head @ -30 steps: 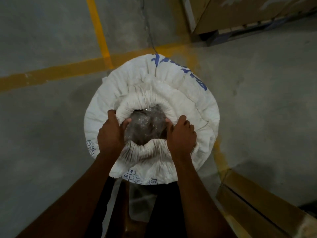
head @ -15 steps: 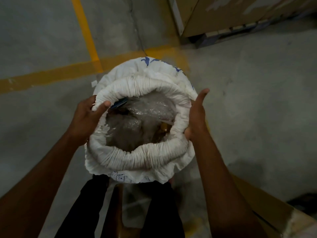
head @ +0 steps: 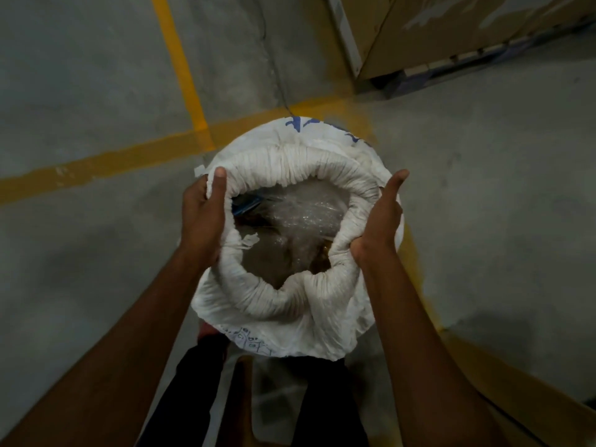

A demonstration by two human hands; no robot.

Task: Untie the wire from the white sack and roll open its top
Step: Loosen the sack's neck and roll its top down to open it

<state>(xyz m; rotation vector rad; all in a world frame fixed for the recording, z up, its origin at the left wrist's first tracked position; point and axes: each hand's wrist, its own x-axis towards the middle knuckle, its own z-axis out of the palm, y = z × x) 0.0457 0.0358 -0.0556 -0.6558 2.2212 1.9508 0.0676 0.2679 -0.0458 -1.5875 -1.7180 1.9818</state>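
At the sack mouth | your left hand [head: 201, 217] and right hand [head: 379, 221] are clasping the white sack [head: 290, 327] rolled rim [head: 300, 162] | clear liner [head: 300, 217] is showing.

Both forearms are bare to the frame edge; no sleeves, gloves, watch or rings are visible. The left hand [head: 201, 221] and right hand [head: 380, 221] are uncovered. Below and between the hands, the legs wear dark trousers [head: 180, 391], apparently black.

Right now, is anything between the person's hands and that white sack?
Nothing visible. The left hand and right hand both grip the rolled rim of the white sack directly, on opposite sides.
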